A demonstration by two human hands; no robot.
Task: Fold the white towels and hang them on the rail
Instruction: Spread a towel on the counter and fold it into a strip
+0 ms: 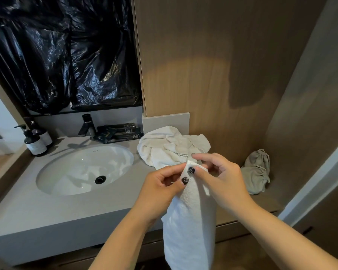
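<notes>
Right now you are holding one white towel (189,217) up by its top edge, and it is hanging long and straight down from your hands. Your left hand (164,189) and your right hand (220,178) are both pinching that top, close together, so neither is nearer. More white towels (172,146) are lying in a heap on the counter (47,209), just past your hands. A grey cloth bag (257,170) is sitting to the right of them, the sink (84,168) to the left. No rail is showing, so you are likely needing to turn to find it.
</notes>
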